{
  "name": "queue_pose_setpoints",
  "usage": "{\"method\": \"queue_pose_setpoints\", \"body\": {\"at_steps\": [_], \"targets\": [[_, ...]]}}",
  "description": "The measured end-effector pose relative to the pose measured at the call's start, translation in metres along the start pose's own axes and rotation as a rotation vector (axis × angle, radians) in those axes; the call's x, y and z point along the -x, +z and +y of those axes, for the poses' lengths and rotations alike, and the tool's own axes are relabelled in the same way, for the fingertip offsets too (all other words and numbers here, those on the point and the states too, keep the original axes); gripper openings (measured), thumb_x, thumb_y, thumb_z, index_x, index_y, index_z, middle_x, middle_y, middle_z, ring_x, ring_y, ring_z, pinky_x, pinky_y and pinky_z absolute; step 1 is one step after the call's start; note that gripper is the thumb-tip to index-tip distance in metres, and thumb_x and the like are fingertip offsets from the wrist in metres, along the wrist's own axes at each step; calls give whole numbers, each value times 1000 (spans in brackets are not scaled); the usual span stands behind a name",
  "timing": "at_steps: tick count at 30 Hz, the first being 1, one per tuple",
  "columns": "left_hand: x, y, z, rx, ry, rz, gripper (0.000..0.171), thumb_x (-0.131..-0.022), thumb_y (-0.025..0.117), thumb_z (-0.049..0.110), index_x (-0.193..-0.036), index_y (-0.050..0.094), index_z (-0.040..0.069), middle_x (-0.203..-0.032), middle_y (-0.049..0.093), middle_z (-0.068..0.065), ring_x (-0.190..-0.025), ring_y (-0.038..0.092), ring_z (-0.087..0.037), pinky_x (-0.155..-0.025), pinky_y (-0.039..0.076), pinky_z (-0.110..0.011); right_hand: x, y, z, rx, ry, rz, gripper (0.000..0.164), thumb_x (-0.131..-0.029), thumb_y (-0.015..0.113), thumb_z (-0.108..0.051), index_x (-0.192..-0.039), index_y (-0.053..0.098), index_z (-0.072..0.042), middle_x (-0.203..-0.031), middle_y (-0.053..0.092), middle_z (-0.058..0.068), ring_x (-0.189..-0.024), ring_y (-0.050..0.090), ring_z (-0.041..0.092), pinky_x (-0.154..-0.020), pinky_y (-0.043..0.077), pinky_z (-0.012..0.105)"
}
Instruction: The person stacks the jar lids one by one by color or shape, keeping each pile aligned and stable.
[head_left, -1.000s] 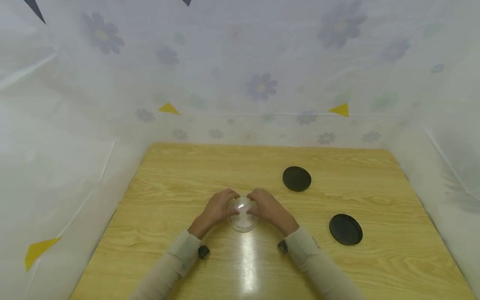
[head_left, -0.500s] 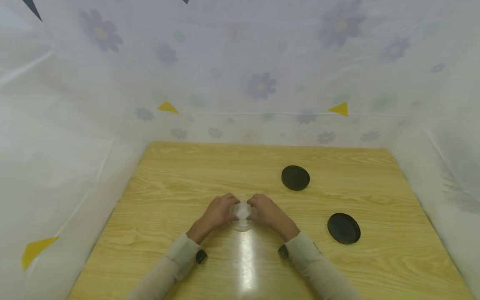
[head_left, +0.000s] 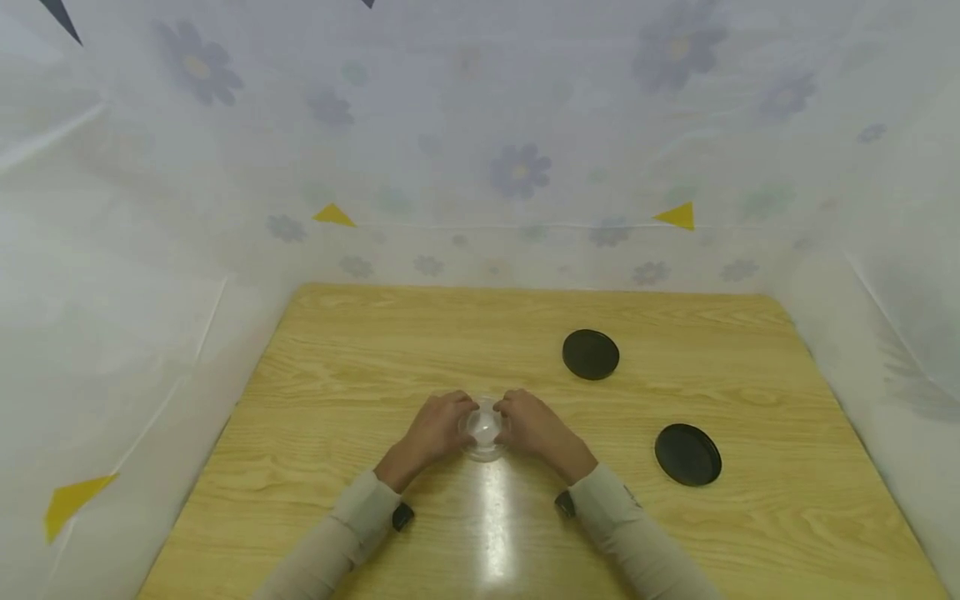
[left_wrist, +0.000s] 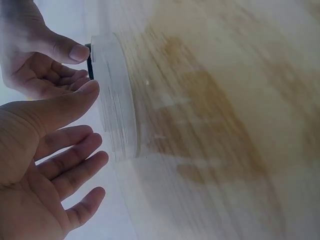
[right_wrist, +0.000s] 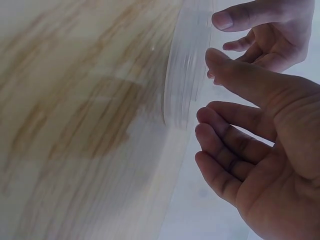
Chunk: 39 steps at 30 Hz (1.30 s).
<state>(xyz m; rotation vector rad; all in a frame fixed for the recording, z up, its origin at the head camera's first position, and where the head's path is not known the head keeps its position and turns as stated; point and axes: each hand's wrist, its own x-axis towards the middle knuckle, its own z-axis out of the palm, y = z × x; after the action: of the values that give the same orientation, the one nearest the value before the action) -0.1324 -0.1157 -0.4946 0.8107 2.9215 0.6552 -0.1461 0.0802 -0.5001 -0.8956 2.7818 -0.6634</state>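
Note:
A clear round dish (head_left: 485, 454) stands on the wood-grain table between the two hands, with a smaller bright ring showing inside it. Several fine lines run around its transparent side (left_wrist: 120, 100) in the left wrist view. The left hand (head_left: 437, 427) holds its left side, thumb nearer the person and curved fingers on the far side. From the right, the right hand (head_left: 534, 427) holds it the same way. Both thumbtips lie along the dish's upper edge in the wrist views. Exact finger contact is hard to see through the clear material.
Two black round lids lie to the right: one farther back (head_left: 591, 354), one nearer with a raised rim (head_left: 687, 454). Small black wrist devices show under the left cuff (head_left: 402, 516) and right cuff (head_left: 566, 503). White flowered sheeting (head_left: 521, 250) surrounds the wooden table (head_left: 322, 358).
Both hands have come slightly lower and closer in around the clear dish, mostly in the first half second. The bright reflection on it has shifted. The black lids have stayed put.

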Motion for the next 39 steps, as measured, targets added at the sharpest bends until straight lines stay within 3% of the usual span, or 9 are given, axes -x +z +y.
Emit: {"method": "queue_pose_setpoints", "body": {"at_steps": [10,17,23,33,39], "targets": [[-2,-7,3,60,-28,-40,48,-71,82,21,-112,66,2,-112,67,-10,-104,62,-27,-89,50,-46,7,-8,0,-14,17,1,39,-75,79,-22,-105,69,1,-92,64,7,-84,57,17,-74,51,33],[-8,-10,8,219,-39,-76,48,-77,78,19,-119,62,2,-114,66,-11,-102,62,-26,-89,52,-41,18,-15,3,-30,45,14,35,-79,76,-25,-105,70,-3,-93,66,4,-84,60,17,-75,53,33],[-14,-12,15,203,-8,-73,48,-77,77,20,-119,62,1,-114,66,-12,-103,63,-26,-89,52,-41,31,-24,9,-48,88,31,37,-79,75,-24,-108,67,-2,-99,68,8,-92,63,23,-81,53,38],[-23,-14,26,210,-4,-92,49,-80,76,20,-122,60,1,-119,65,-13,-110,61,-27,-94,50,-41,53,-37,26,23,71,64,37,-78,76,-23,-106,67,-1,-93,67,6,-87,63,22,-76,54,37],[-31,-11,32,199,-35,-82,52,-81,74,24,-126,58,3,-126,62,-11,-114,59,-27,-97,49,-40,62,-48,41,54,115,62,41,-79,76,-24,-111,66,1,-98,68,8,-90,64,24,-78,54,39]]}}
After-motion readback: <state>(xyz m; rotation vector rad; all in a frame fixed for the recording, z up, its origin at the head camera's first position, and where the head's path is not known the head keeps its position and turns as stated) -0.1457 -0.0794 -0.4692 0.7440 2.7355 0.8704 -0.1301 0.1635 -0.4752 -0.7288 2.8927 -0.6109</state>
